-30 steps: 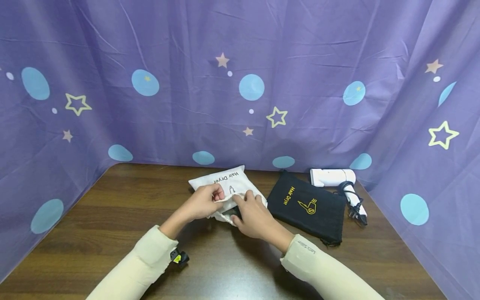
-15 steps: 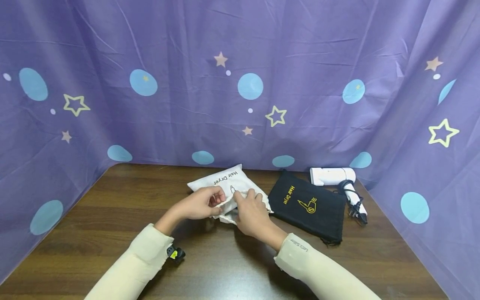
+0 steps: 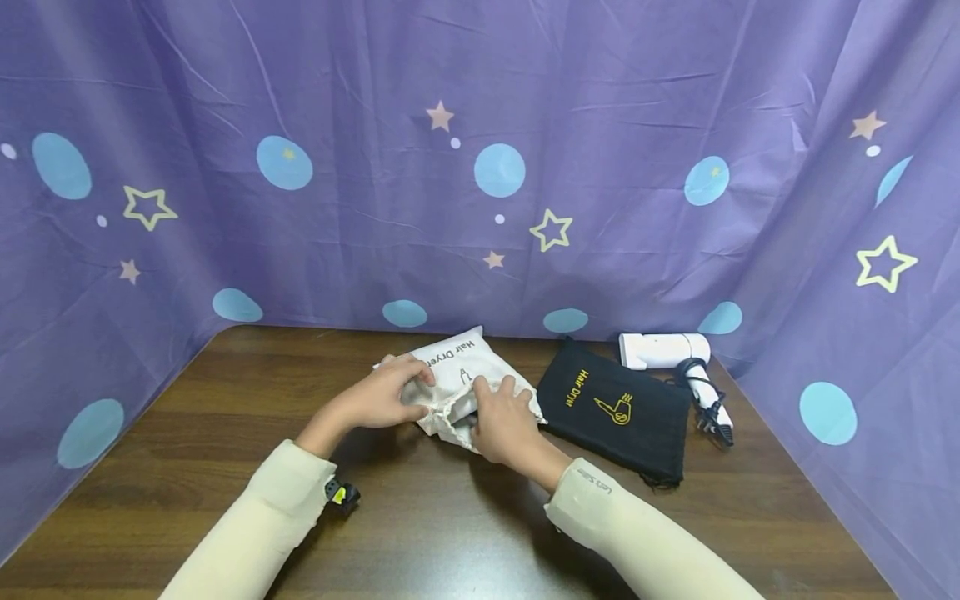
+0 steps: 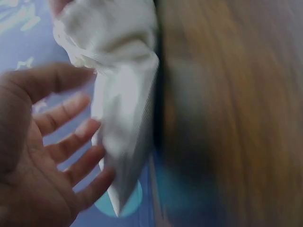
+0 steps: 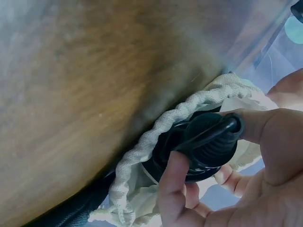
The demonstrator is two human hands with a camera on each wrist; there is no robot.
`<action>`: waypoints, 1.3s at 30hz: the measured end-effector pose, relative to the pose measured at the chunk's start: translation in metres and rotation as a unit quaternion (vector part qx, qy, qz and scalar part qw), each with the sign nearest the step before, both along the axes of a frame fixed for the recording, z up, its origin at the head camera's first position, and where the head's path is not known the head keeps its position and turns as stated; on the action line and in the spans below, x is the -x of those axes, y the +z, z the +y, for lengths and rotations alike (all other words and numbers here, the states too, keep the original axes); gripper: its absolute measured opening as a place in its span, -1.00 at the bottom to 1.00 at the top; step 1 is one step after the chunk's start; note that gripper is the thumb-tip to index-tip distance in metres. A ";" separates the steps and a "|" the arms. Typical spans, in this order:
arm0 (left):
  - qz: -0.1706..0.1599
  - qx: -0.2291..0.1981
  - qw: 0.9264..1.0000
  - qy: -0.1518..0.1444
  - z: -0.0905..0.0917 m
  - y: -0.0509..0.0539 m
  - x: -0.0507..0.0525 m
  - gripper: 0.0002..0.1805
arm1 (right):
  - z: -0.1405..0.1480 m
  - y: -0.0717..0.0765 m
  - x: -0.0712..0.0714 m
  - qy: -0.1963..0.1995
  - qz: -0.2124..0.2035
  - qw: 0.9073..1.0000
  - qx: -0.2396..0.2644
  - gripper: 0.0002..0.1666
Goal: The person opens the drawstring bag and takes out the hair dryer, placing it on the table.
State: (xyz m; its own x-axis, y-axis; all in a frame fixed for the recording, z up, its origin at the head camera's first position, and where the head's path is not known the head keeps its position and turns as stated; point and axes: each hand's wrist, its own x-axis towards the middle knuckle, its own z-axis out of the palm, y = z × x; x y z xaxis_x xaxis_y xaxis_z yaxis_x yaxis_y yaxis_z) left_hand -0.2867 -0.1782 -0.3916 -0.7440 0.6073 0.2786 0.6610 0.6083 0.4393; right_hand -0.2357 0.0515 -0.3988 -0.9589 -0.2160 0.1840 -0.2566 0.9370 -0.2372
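Observation:
A white drawstring pouch (image 3: 487,362) printed "Hair Dryer" lies at the middle back of the table, its gathered mouth toward me. My right hand (image 3: 506,421) is at that mouth. In the right wrist view its thumb and fingers grip the black hair dryer (image 5: 210,142), of which only a ribbed, corded end shows inside the rim; the pouch hides the rest. At the pouch's left side is my left hand (image 3: 382,393), fingers spread and loosely bent. The left wrist view has these fingers (image 4: 71,111) beside the white cloth, holding nothing; whether they touch it I cannot tell.
A flat black "Hair Dryer" pouch (image 3: 555,400) lies right of the white one. Beyond it rests a white hair dryer (image 3: 663,352) with its black cord wound round the handle. A purple curtain (image 3: 360,167) encloses the back and sides of the wooden table (image 3: 187,433).
My left hand has let go of the pouch's rim and moved left, its fingers spreading along the pouch's side. The right hand remains at the mouth, shifted slightly.

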 end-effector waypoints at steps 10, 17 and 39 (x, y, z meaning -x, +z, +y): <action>0.014 0.033 0.991 0.129 -0.023 -0.005 0.011 -0.51 | 0.000 0.003 0.001 0.001 -0.013 1.000 0.017 -0.40; 0.068 0.037 0.992 0.101 -0.032 -0.008 0.017 -0.61 | 0.003 0.005 0.001 0.018 -0.016 1.000 0.019 -0.40; 0.120 0.076 0.982 0.124 -0.063 0.008 0.019 -0.65 | 0.032 0.008 0.009 0.074 -0.036 0.996 0.013 -0.55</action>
State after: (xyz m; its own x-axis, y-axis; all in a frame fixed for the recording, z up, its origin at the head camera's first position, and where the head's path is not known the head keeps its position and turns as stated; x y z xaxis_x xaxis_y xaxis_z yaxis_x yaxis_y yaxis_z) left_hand -0.3061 -0.2413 -0.3837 -0.7983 0.4633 0.3847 0.5574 0.8103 0.1807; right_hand -0.2449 0.0839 -0.3910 -0.9276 -0.3528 0.1230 -0.3735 0.8830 -0.2843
